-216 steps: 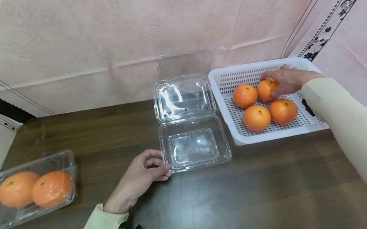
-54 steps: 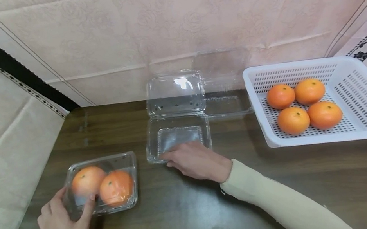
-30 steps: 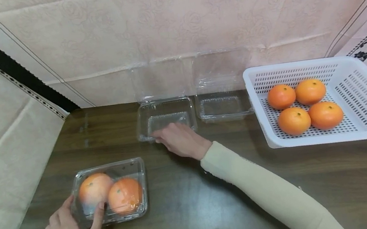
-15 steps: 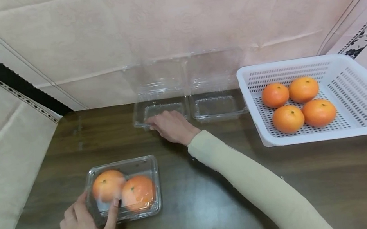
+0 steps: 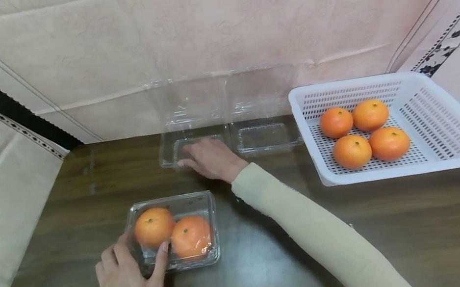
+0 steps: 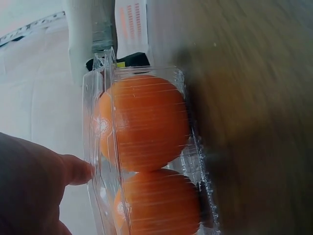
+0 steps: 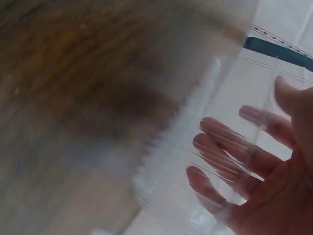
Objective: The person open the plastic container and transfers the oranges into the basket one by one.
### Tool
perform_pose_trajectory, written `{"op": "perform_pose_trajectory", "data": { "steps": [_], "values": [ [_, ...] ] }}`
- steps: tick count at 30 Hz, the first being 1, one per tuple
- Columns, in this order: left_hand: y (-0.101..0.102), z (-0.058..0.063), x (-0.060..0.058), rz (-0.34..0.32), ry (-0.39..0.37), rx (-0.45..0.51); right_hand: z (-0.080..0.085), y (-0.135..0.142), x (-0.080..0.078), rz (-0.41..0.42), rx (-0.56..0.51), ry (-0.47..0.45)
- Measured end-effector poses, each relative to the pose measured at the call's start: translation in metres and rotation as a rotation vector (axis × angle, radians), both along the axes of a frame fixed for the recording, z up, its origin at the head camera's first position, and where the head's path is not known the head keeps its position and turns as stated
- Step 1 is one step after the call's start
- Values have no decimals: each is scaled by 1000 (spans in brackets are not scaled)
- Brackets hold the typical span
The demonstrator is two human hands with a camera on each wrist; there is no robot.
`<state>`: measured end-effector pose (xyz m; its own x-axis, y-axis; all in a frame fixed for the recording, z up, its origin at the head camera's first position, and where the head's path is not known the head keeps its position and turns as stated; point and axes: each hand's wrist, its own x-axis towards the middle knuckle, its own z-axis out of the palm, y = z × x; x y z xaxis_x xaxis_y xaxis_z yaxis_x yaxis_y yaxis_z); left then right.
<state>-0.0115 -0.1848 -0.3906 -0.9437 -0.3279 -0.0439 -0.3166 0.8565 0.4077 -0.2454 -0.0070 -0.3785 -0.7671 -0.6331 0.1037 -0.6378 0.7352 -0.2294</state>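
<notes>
A closed clear plastic clamshell box with two oranges in it is near the front of the table. My left hand grips its left end, fingers along the side and thumb at the front; in the left wrist view the thumb meets the lid's edge. Farther back, my right hand reaches over the front of an empty clamshell whose lid stands up against the cloth. Its fingers look spread and loose in the right wrist view, partly seen through clear plastic.
A second empty clamshell, lid raised, stands just right of the first. Beside it is a white perforated basket with several oranges. Pink cloth hangs at the table's back edge.
Earlier, my right hand was in the basket at an orange. Lately it pushed the empty clamshell back beside the other one, then its fingers loosened. My left hand shifted the filled box right.
</notes>
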Motion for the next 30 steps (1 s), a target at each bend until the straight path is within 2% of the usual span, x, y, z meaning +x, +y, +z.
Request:
{"op": "perform_pose_trajectory", "data": {
  "steps": [6, 10, 13, 18, 22, 30],
  "values": [
    [14, 3, -7, -58, -44, 32, 26, 19, 21, -21, -24, 12],
    [23, 6, -12, -97, -45, 63, 48, 39, 48, -31, -73, -17],
    [30, 8, -16, -131, -31, 79, 57, 59, 70, -32, -92, -35],
    [42, 9, -22, -198, 18, 86, 52, 93, 102, 12, -92, -16],
    [51, 8, -26, -233, 34, 95, 43, 119, 122, 7, -120, -15],
    [66, 7, -29, -295, 26, 149, 24, 157, 155, -47, -186, -142]
  ]
}}
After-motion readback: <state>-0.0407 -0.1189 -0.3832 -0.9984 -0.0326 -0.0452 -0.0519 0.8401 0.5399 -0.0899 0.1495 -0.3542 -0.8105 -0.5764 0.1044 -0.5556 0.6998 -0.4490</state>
